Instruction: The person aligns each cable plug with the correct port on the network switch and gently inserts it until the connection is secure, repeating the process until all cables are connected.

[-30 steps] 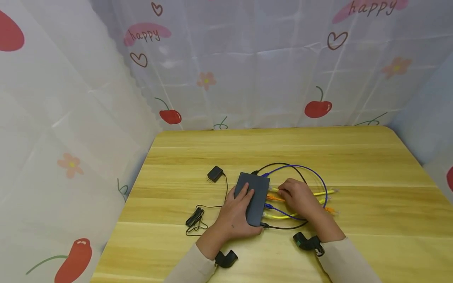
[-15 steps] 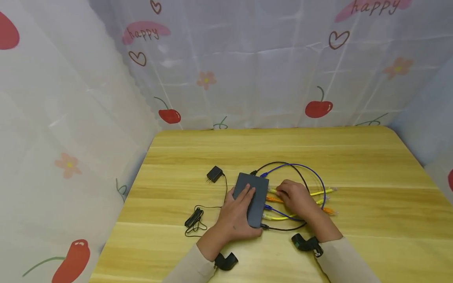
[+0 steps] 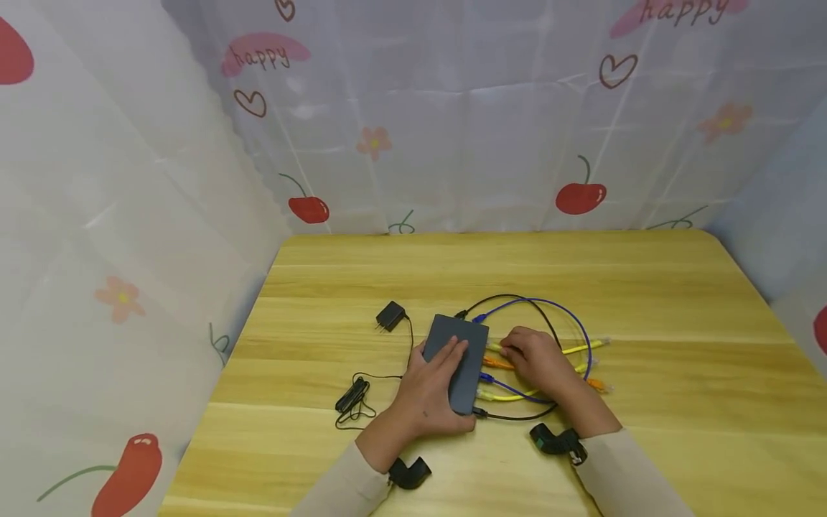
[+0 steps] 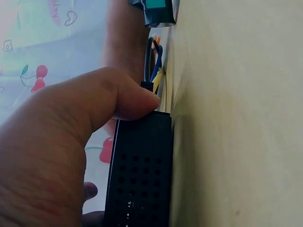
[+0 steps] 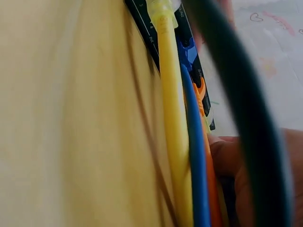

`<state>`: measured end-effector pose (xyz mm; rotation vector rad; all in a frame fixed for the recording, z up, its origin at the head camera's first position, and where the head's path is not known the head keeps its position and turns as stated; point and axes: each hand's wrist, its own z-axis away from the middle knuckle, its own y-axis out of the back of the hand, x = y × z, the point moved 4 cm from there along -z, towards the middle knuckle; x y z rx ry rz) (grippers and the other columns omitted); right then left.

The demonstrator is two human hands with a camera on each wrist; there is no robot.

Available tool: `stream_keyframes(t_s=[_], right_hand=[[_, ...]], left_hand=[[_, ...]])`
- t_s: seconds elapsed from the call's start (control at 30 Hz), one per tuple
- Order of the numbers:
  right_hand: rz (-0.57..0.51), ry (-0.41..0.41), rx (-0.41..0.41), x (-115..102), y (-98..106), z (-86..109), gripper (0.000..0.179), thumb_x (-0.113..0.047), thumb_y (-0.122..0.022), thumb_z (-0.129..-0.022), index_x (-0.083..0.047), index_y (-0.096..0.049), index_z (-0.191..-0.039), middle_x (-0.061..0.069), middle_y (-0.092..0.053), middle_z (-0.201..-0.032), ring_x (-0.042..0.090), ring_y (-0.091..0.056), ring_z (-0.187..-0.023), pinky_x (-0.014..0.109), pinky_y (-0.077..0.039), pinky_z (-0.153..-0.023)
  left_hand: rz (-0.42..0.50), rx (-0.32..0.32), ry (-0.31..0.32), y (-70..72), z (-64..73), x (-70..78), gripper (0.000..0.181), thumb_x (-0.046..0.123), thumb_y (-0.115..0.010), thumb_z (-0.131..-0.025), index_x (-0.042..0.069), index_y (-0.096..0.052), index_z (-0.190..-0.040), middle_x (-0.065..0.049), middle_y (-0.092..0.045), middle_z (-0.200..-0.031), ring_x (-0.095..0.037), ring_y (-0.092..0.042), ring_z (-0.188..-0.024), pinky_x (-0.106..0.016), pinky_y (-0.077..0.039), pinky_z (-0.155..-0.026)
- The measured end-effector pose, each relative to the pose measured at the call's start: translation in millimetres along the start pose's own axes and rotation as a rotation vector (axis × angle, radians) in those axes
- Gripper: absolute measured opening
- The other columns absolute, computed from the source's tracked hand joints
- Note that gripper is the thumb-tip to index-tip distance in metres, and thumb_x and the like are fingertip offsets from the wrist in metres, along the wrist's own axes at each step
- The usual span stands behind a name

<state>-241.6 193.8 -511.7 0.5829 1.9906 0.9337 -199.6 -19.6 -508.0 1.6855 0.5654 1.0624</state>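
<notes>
My left hand holds a dark grey network switch flat on the table, two fingers stretched across its top. In the left wrist view the thumb presses on the near end of the switch, above its vent holes. My right hand pinches a yellow Ethernet cable just behind its plug, close to the right side of the switch. Below it along that side come an orange cable, a blue cable and another yellow cable. The right wrist view shows plugs at the labelled port side.
A black power adapter and its bundled cord lie left of the switch. Black and blue cables loop behind the right hand. Loose yellow and orange cable ends lie right of it. Wrist camera mounts hang near each sleeve.
The view shifts slightly. Both hands keep their places on the switch and the yellow Ethernet cable; the right hand moves barely, if at all, relative to the switch.
</notes>
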Motion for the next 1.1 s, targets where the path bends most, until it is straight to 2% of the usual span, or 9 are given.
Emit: stream_keyframes(t_s=[0.13,0.37,0.57,0.73,0.97,1.1], right_hand=[[-0.001,-0.013,-0.004,0.7,0.6,2.5,0.005,-0.003,-0.076,-0.086,-0.006,-0.077,-0.09,-0.002,-0.069,-0.085,0.017,-0.067,-0.076,0.036,-0.054,-0.069],[0.035,-0.062,-0.022,-0.7,3.8,5.9,0.007,-0.005,-0.073,-0.089,-0.005,-0.077,-0.095,0.001,-0.069,-0.089,0.019,-0.067,-0.08,0.038,-0.055,-0.071],[0.069,-0.041,0.005,0.0,5.2,6.5,0.005,-0.005,-0.075,-0.088,-0.005,-0.077,-0.092,0.001,-0.068,-0.087,0.018,-0.066,-0.078,0.038,-0.054,-0.07],[0.085,-0.025,0.011,1.2,3.2,8.8,0.006,-0.004,-0.076,-0.086,-0.006,-0.077,-0.091,0.0,-0.067,-0.085,0.017,-0.064,-0.076,0.037,-0.054,-0.068],[0.108,-0.064,-0.059,2.6,-0.9,14.8,0.006,-0.008,-0.074,-0.089,-0.007,-0.077,-0.094,-0.002,-0.066,-0.087,0.016,-0.063,-0.079,0.038,-0.053,-0.072],[0.111,-0.086,-0.084,2.0,-0.7,20.6,0.008,-0.01,-0.075,-0.089,-0.008,-0.077,-0.096,-0.002,-0.066,-0.088,0.018,-0.063,-0.081,0.04,-0.053,-0.074]], left_hand=[[0.006,-0.003,-0.019,-2.8,-1.1,0.1,0.115,0.059,-0.08,-0.063,0.027,-0.026,-0.159,0.003,-0.033,-0.161,-0.049,-0.026,-0.14,-0.057,-0.036,-0.108],[0.033,-0.025,0.002,-4.3,2.0,4.6,0.113,0.06,-0.078,-0.067,0.03,-0.022,-0.16,0.005,-0.03,-0.162,-0.051,-0.019,-0.144,-0.059,-0.036,-0.107],[0.027,-0.051,0.011,-6.3,5.3,10.3,0.11,0.064,-0.075,-0.071,0.034,-0.018,-0.161,0.007,-0.029,-0.163,-0.053,-0.013,-0.146,-0.063,-0.034,-0.106],[0.026,-0.088,0.041,-8.5,8.4,13.9,0.11,0.069,-0.074,-0.073,0.036,-0.016,-0.16,0.009,-0.029,-0.163,-0.053,-0.012,-0.146,-0.063,-0.038,-0.104],[0.038,-0.168,0.102,-16.5,15.8,23.6,0.107,0.077,-0.067,-0.075,0.035,-0.018,-0.16,0.006,-0.022,-0.165,-0.054,-0.005,-0.147,-0.063,-0.032,-0.109],[0.034,-0.206,0.129,-20.6,18.1,26.3,0.103,0.078,-0.065,-0.076,0.036,-0.022,-0.159,0.008,-0.018,-0.166,-0.053,-0.004,-0.148,-0.063,-0.034,-0.107]])
